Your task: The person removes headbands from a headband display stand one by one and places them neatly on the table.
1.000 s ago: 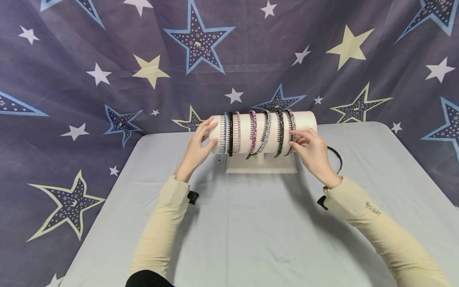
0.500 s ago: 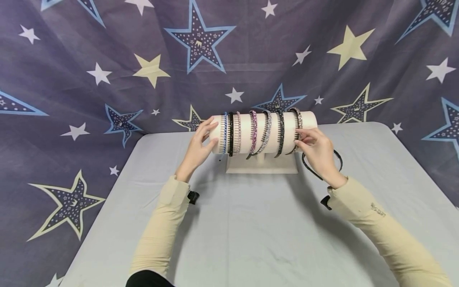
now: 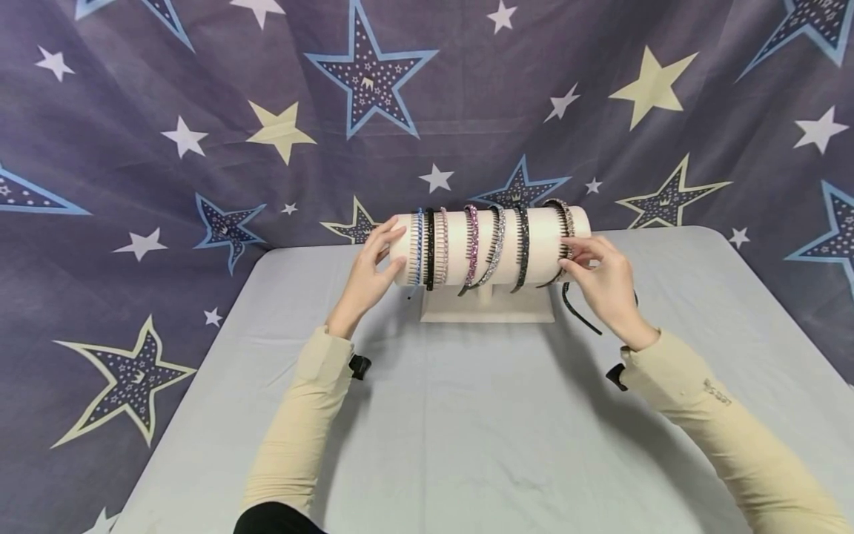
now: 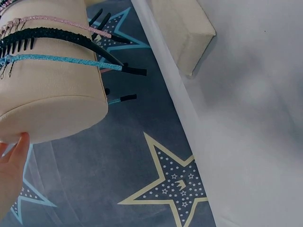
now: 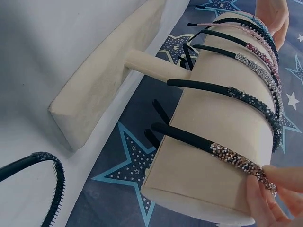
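Note:
A cream headband stand (image 3: 547, 246) has a padded horizontal roll on a flat base. My left hand (image 3: 367, 276) grips the roll's left end, thumb in front and fingers above. With thumb and fingertips, my right hand (image 3: 608, 285) pinches a black headband with brown and silver rhinestones (image 5: 236, 157), which sits around the roll near its right end. Further left on the roll are a dark sparkly headband (image 3: 523, 248), a silver one (image 3: 496, 248), a magenta one (image 3: 472, 245), a pale pink one (image 3: 441, 248), a black one (image 3: 430, 259) and a blue one (image 3: 418, 248).
Behind my right hand, a loose black toothed headband (image 5: 59, 182) lies on the table, partly hidden in the head view. A pale cloth covers the table (image 3: 467, 415). The starry curtain (image 3: 467, 89) hangs directly behind the stand.
My right hand has slid the rhinestone headband rightward along the roll, away from the dark sparkly one. The left hand keeps its place on the left end.

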Tool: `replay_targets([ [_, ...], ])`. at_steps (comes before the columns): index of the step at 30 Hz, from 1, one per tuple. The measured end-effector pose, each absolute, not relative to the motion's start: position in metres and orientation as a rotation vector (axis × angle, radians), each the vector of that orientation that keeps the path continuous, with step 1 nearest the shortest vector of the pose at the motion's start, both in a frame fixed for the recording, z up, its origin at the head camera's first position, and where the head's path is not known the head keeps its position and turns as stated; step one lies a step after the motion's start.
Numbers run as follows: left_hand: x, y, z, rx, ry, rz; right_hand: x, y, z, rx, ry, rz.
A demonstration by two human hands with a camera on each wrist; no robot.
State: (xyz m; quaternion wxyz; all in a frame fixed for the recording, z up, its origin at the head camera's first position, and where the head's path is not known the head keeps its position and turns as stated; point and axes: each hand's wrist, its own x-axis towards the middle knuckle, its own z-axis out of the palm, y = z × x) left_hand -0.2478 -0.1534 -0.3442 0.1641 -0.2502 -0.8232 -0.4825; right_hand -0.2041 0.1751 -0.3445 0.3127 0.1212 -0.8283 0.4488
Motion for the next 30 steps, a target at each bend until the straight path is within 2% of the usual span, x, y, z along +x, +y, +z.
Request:
replay_targets([
  [9,-0.246,-0.152,-0.342,-0.716,-2.348,-1.381,-0.203,0.182,-0.344,0.296,-2.207,1.18],
  [21,-0.224,-0.143,-0.319,-0.705,-2.354,-1.388,-0.203,0.188,-0.346,0.281,-2.193,1.148],
  [30,-0.247,-0.153,-0.345,-0.707,-2.335,-1.398,-0.204,0.191,-0.347,0.268,-2.187,1.194],
])
